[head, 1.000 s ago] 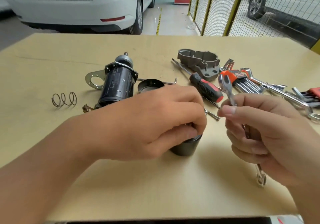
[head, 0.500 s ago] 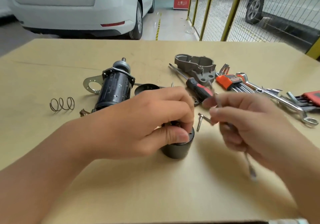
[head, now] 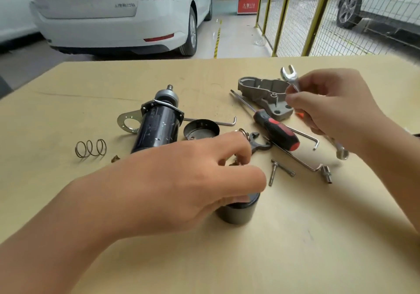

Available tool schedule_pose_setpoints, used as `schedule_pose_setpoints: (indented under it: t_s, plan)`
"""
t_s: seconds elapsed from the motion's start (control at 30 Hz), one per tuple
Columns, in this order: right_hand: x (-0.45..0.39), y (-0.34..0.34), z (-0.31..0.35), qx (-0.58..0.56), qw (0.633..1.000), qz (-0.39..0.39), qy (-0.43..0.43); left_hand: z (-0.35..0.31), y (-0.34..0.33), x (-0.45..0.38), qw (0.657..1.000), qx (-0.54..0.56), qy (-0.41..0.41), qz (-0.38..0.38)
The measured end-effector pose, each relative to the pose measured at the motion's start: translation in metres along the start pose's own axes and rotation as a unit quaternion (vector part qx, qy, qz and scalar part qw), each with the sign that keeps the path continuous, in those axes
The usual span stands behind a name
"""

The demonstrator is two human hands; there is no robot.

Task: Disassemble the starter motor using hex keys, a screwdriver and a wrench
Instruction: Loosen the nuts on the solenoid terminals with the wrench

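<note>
The left hand (head: 193, 180) grips a black cylinder (head: 238, 211) on the tabletop (head: 295, 248); at two o'clock, the right hand (head: 336, 107) holds a wrench (head: 289, 76).

black cylinder (head: 238, 211): top hidden by left hand (head: 193, 180) | wrench (head: 289, 77): shank hidden

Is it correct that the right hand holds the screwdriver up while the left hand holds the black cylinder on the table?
Not quite. In the head view the right hand holds a wrench up; the screwdriver lies on the table. The left hand does hold the black cylinder.
</note>
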State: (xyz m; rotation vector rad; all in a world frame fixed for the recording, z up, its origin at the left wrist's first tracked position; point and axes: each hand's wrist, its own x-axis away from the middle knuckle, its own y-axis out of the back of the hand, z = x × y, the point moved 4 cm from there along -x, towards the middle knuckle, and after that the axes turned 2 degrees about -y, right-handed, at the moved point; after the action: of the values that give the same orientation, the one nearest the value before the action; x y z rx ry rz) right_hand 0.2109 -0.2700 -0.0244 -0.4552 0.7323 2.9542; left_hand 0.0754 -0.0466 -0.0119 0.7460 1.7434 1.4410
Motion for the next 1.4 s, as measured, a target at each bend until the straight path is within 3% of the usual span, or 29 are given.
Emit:
schedule_pose_setpoints:
  t_s: [0.2,0.37,0.67,0.8,0.93,1.03,1.17,1.23,1.3,1.4]
  plan:
    - [0.004,0.007,-0.01,0.134,0.989,0.027,0.06,0.006,-0.012,-0.004,0.998,-0.002,0.006,-0.067]
    - [-0.001,0.007,-0.018,0.225,0.973,0.016,0.047,0.018,-0.009,0.001,0.987,0.133,-0.034,-0.087]
    - [-0.005,0.003,-0.034,0.364,0.931,0.016,0.0,0.018,-0.018,-0.006,0.971,0.211,-0.02,-0.112]
    - [-0.002,0.001,-0.033,0.367,0.93,0.029,-0.006,0.019,-0.025,-0.006,0.96,0.25,0.012,-0.126]
    - [-0.001,0.001,-0.034,0.363,0.931,0.042,-0.01,0.028,-0.038,0.006,0.938,0.326,0.099,-0.059]
    - [-0.001,0.001,-0.034,0.364,0.93,0.049,-0.007,0.032,-0.044,0.005,0.933,0.326,0.14,-0.063]
    - [0.014,0.01,-0.001,0.243,0.958,-0.032,0.146,0.022,-0.044,0.002,0.943,0.281,0.134,-0.12]
    - [0.033,0.0,0.018,0.076,0.974,0.079,0.198,0.016,-0.044,0.001,0.943,0.264,0.133,-0.154]
    - [0.053,-0.013,0.03,-0.099,0.95,0.236,0.18,0.014,-0.044,-0.001,0.931,0.278,0.151,-0.183]
    - [0.068,-0.03,0.034,-0.144,0.907,0.362,0.158,0.017,-0.045,-0.001,0.91,0.316,0.187,-0.192]
